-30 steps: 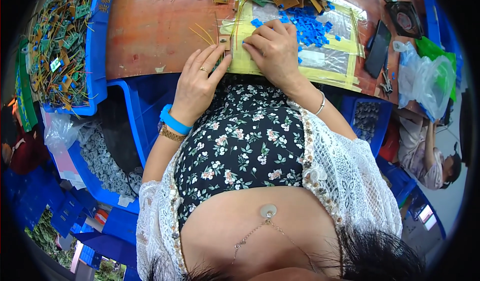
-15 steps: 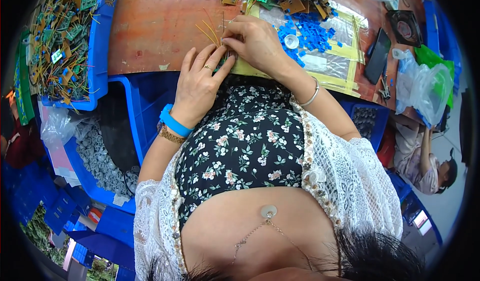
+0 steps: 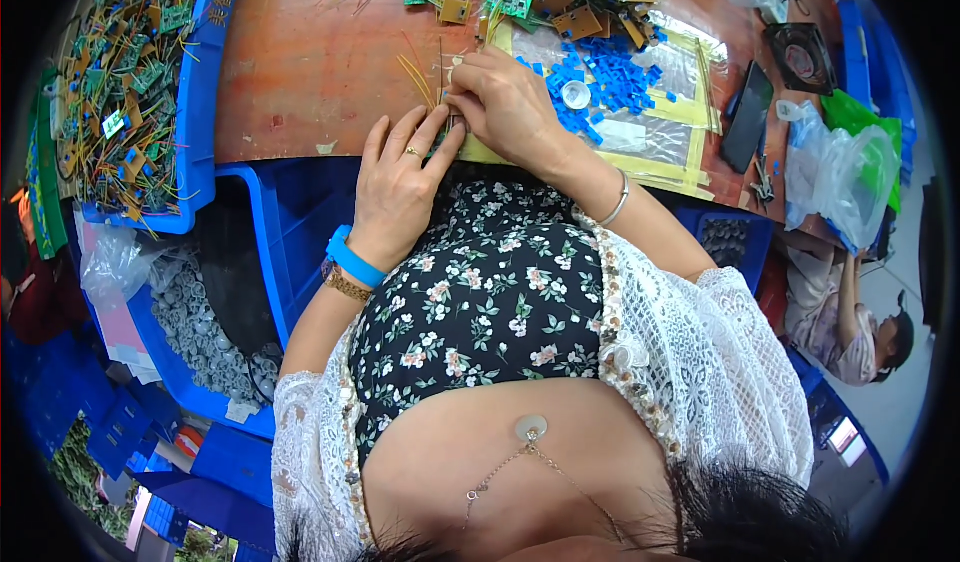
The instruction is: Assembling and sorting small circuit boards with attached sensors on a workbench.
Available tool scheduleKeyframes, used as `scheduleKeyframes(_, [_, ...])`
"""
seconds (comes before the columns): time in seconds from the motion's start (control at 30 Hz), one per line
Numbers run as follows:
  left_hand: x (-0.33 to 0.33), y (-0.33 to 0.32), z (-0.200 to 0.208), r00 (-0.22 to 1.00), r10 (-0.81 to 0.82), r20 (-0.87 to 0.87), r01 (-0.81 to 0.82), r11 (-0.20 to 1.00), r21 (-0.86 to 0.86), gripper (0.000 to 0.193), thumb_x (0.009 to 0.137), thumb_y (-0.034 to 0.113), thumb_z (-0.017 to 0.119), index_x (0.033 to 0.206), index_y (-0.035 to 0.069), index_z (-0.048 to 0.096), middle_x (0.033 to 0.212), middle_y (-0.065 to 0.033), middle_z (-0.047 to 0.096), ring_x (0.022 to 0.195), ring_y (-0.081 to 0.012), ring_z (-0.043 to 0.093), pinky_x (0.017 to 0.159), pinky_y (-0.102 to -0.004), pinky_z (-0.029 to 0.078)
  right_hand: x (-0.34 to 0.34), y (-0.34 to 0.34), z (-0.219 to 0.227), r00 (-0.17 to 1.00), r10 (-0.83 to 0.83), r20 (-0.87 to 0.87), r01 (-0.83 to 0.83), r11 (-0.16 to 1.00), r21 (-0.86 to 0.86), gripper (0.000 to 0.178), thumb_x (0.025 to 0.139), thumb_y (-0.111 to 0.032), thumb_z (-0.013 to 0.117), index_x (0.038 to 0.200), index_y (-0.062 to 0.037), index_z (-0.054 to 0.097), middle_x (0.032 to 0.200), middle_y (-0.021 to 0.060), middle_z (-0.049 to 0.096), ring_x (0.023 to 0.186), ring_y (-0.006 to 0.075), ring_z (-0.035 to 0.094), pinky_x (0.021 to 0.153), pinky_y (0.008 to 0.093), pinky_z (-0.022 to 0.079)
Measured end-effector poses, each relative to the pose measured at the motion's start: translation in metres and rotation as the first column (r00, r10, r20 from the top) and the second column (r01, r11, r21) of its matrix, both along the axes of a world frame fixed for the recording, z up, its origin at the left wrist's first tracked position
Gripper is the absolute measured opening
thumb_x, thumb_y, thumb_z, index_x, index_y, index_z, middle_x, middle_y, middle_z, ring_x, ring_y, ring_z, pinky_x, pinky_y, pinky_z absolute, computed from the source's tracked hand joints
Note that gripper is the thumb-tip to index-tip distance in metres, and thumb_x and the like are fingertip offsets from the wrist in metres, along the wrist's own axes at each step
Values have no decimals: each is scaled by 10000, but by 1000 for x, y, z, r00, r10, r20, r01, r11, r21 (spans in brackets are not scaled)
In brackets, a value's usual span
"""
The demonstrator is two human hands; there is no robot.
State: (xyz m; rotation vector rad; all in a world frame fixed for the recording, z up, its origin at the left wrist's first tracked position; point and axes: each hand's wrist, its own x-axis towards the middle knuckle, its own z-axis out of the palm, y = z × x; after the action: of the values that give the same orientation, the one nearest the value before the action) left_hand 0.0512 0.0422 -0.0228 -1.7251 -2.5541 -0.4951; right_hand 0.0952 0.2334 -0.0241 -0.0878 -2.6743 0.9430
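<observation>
At the table's near edge my left hand (image 3: 395, 182) and my right hand (image 3: 510, 107) meet, their fingertips pinched close together. Thin yellow and orange wires (image 3: 415, 77) and a dark one stick out past the left fingertips. Whatever the wires join onto is hidden between my fingers. My right thumb and forefinger are closed at the base of the wires, but what they grip is too small to make out. Small blue plastic pieces (image 3: 620, 67) lie in a heap right of my right hand, with a white round cap (image 3: 576, 95) among them.
Brown circuit boards (image 3: 580, 17) and green ones (image 3: 510, 3) pile up at the back. A blue bin (image 3: 200, 112) full of wired boards stands left. Yellow tape (image 3: 700, 147) edges a clear sheet. A phone (image 3: 747, 117), keys (image 3: 763, 182) and plastic bags (image 3: 850, 177) lie right.
The whole view has shifted slightly. My hands stay together at the table edge, the right fingers now a little lower against the left fingertips.
</observation>
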Motion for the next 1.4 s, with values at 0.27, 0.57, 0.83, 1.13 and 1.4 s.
scheduleKeyframes(0.27, [-60, -11, 38, 987, 6, -162, 49, 942, 331, 348, 854, 24, 615, 1176, 89, 731, 1166, -87, 721, 1128, -274, 658, 1010, -451, 473, 21, 37, 1, 922, -286, -262, 265, 958, -113, 88, 842, -89, 758, 923, -54, 753, 855, 80, 700, 770, 214, 648, 622, 323, 502])
scheduleKeyframes(0.57, [-189, 3, 56, 921, 335, -200, -205, 852, 482, 400, 890, 165, 716, 1251, 9, 644, 1247, -198, 657, 1165, -383, 603, 992, -446, 487, 24, 49, -12, 964, -189, -189, 232, 943, 239, 157, 747, -108, 797, 888, -71, 741, 893, 51, 687, 887, 261, 612, 749, 380, 486])
scheduleKeyframes(0.83, [-95, 99, -16, 996, 37, -80, -8, 941, 339, 286, 844, 77, 694, 1130, 74, 695, 1062, -98, 700, 1043, -327, 610, 886, -429, 513, 24, 26, -6, 981, -111, -161, 152, 951, 268, 111, 755, -105, 764, 857, -91, 723, 824, 27, 641, 878, 231, 582, 774, 383, 428])
scheduleKeyframes(1.13, [-85, 51, 5, 948, 179, 263, -292, 817, 497, 159, 889, 52, 685, 1042, 53, 728, 956, -111, 718, 849, -275, 686, 778, -357, 547, 31, 33, -5, 974, -148, -170, 180, 964, 195, 117, 767, -117, 773, 877, -103, 737, 828, 10, 646, 868, 216, 590, 778, 379, 413])
scheduleKeyframes(1.4, [-28, 48, -13, 618, 213, 757, -559, 796, 232, 132, 877, 53, 733, 999, 3, 718, 829, -77, 719, 651, -114, 662, 591, -273, 525, 18, 24, -9, 974, -66, -217, 127, 952, 279, 105, 752, -165, 786, 792, -107, 708, 816, 4, 630, 873, 215, 583, 792, 374, 405])
